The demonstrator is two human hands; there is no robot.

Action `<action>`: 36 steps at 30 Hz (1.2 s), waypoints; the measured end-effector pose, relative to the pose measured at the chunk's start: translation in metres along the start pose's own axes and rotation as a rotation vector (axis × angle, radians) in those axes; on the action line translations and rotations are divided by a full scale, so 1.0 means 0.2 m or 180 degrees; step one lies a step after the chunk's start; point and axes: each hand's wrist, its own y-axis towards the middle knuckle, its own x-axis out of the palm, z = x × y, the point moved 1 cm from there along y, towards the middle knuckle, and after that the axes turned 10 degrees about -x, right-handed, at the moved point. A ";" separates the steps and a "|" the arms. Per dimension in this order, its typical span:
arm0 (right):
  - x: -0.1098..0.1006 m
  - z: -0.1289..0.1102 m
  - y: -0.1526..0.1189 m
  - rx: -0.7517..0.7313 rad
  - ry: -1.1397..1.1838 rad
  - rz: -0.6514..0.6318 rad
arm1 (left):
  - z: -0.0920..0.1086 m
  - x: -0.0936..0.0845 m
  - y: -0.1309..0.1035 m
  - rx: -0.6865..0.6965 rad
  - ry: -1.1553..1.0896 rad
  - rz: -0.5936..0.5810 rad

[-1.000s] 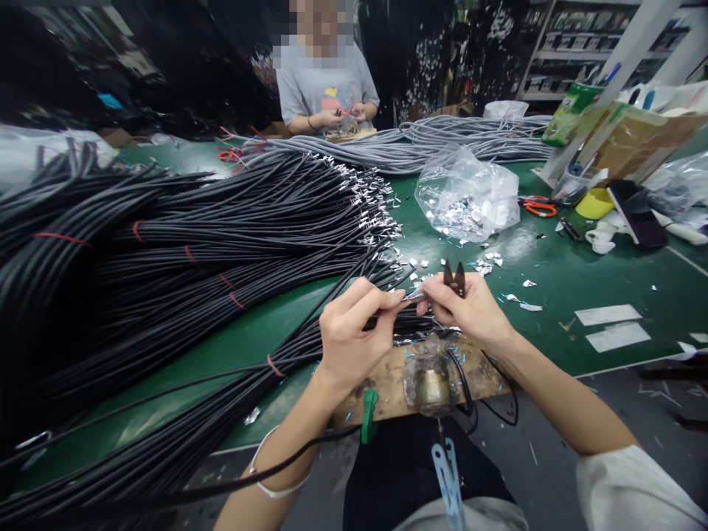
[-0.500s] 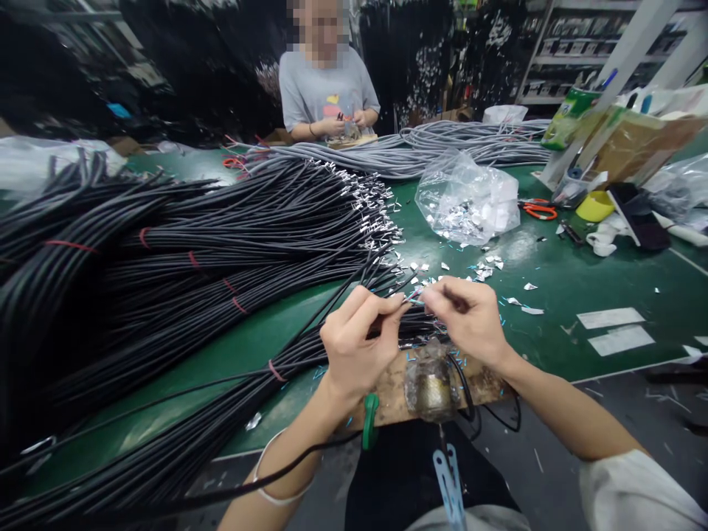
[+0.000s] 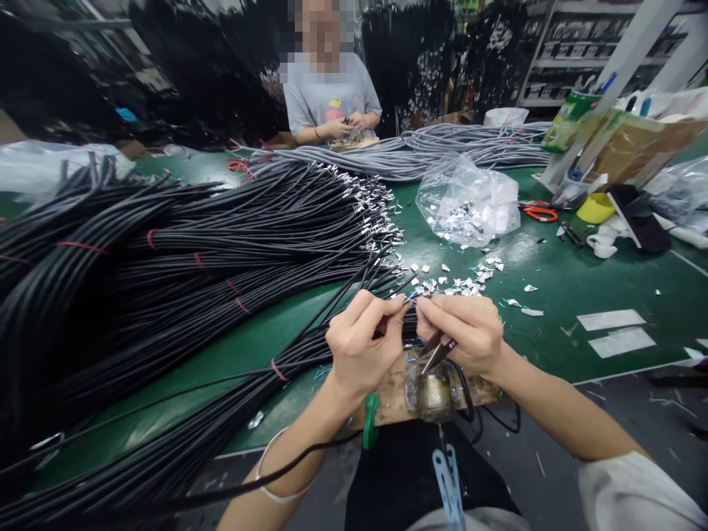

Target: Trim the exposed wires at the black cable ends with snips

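Note:
My left hand is closed in a pinch on the end of a black cable, which trails back under my left wrist. Facing it, fingertips nearly touching, my right hand pinches at the thin wires of the same cable end. Dark-handled snips lie within my right palm and point downward. Just below both hands is a tape-wrapped metal device on a worn wooden board. Which wires my right fingertips hold is hidden.
Bundled black cables cover the left side. Ahead are foil scraps, a plastic bag and grey cables. Orange-handled scissors and a phone lie at right. Across the green table sits a person.
Snips now show in my right hand, where none were visible before. The right fingers have closed in nearer to the left fingertips. The view has shifted slightly.

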 end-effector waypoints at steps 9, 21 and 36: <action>-0.03 0.01 0.09 0.1630 0.1004 -0.0314 | -0.02 -0.03 0.02 -0.0368 -0.0806 0.0328; -0.01 0.00 0.10 0.1480 0.1608 -0.0246 | -0.01 -0.03 0.01 -0.0136 -0.0685 0.0320; -0.02 -0.01 0.10 0.1356 0.1120 -0.0080 | -0.03 -0.06 0.02 -0.0295 -0.0160 -0.0357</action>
